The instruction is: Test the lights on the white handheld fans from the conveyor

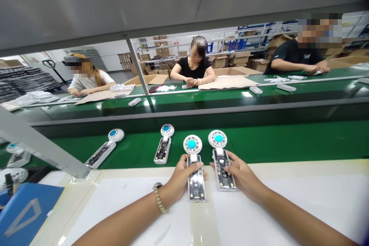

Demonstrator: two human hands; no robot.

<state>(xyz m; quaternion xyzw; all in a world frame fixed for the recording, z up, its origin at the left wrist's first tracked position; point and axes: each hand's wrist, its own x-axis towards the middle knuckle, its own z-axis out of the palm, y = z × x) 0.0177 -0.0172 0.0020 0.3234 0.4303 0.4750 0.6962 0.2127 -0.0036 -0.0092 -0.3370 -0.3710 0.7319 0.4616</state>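
My left hand point(184, 173) is closed around a clear-cased handheld fan point(196, 188) with a round white head and blue centre, its thumb across the upper case. Just to the right, my right hand point(238, 169) grips a similar fan point(226, 178), with its thumb on the case front. Both fans point head away from me, side by side and apart, over the near edge of the white worktop point(248, 219). Beyond my left hand, another fan point(163, 150) lies on the green belt point(268, 142), and one more fan point(100, 153) lies farther left.
A slanted metal post point(43, 142) stands at the left, beside a blue bin point(29, 211) and more fans point(19, 155). Across a raised green line point(178, 103), three people sit working with small white parts. A grey panel point(100, 4) hangs overhead.
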